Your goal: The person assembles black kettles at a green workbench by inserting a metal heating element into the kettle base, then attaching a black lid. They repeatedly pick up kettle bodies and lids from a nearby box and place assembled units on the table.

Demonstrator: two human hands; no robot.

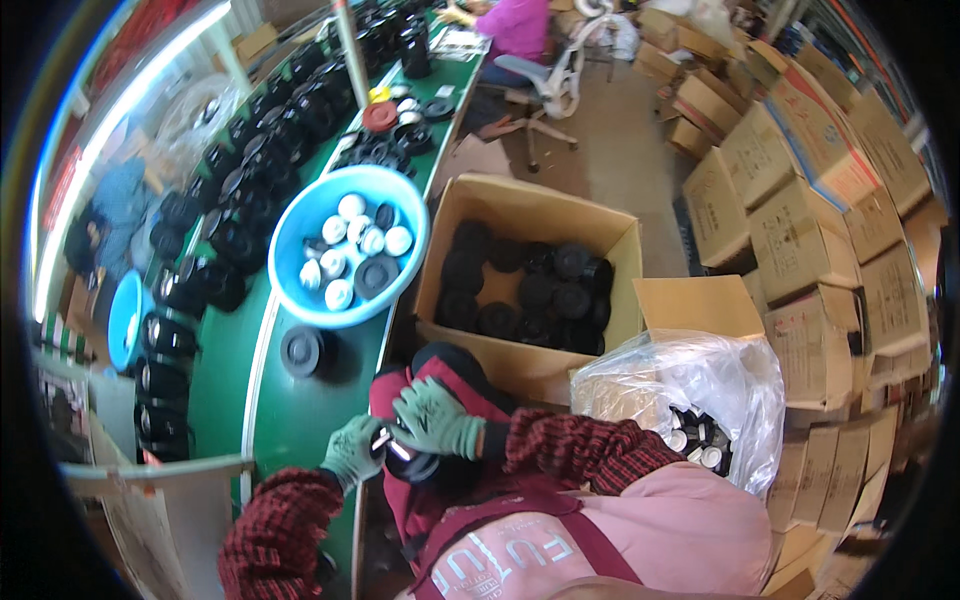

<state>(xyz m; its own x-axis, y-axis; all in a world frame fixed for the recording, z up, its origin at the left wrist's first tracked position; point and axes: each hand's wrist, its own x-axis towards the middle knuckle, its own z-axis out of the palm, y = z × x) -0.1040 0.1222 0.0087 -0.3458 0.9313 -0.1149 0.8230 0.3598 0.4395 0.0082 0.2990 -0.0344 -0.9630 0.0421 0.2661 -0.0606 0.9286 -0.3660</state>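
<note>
Over my lap, both hands in pale green gloves grip a glossy black round part [412, 464], which looks like a lid or a pot body. My left hand [353, 452] is closed on its left edge, near the green bench. From above, my right hand [440, 420] bends its fingers over the upper side. The gloves hide much of the part, so its exact kind is unclear. Ahead of my left hand, a matte black round piece [302, 351] stands on the green bench top [310, 420]. A blue basin [284, 298] beyond it holds white round caps [339, 294] and a few black discs.
An open cardboard box [480, 347] of black round parts stands right of the bench. Closer is a clear plastic bag [755, 395] with small black and white pieces. Black pots [237, 238] line the bench's far side. Stacked cartons [805, 240] rise at right; a person [515, 30] sits farther along.
</note>
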